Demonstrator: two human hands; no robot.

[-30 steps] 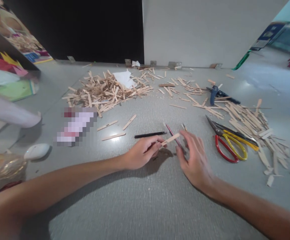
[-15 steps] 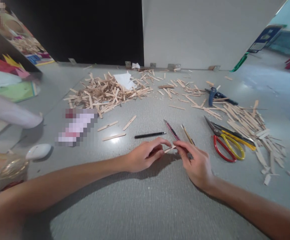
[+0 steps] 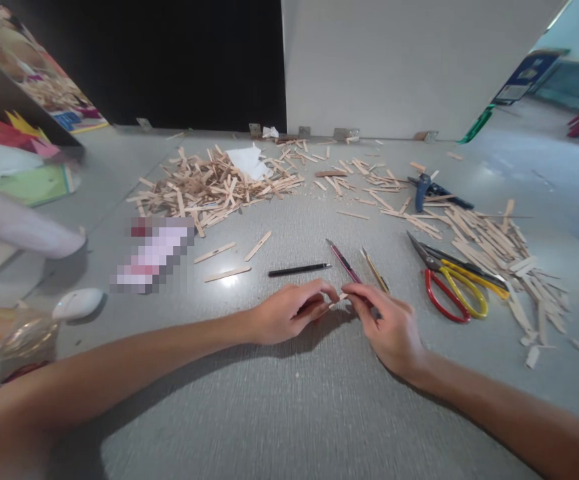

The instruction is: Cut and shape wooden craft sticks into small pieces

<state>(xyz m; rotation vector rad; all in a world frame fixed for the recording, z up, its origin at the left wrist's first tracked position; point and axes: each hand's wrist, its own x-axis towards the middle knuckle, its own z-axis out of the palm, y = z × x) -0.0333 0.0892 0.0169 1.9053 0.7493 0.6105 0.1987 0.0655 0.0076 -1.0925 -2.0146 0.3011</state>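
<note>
Between my two hands is a small piece of wooden craft stick (image 3: 340,300), mostly covered by the fingers. My left hand (image 3: 292,310) pinches its left end with thumb and forefinger. On its right end the fingertips of my right hand (image 3: 388,320) are closed. Just beyond the hands lie a black pen (image 3: 299,270), a dark pink pen-like tool (image 3: 342,259) and a slim yellowish tool (image 3: 373,268). Several whole craft sticks (image 3: 228,274) rest on the grey table to the left of the pens.
A heap of broken craft sticks (image 3: 219,183) with white paper (image 3: 249,162) lies at the back. Scissors (image 3: 449,283) with red and yellow handles, a yellow-handled cutter (image 3: 494,285), blue-handled pliers (image 3: 423,192) and loose sticks (image 3: 474,233) are at right. A white case (image 3: 78,304) stands left.
My hands have barely moved and still pinch the craft stick piece. The left fingers have curled slightly more, and the fingertips sit a little closer together.
</note>
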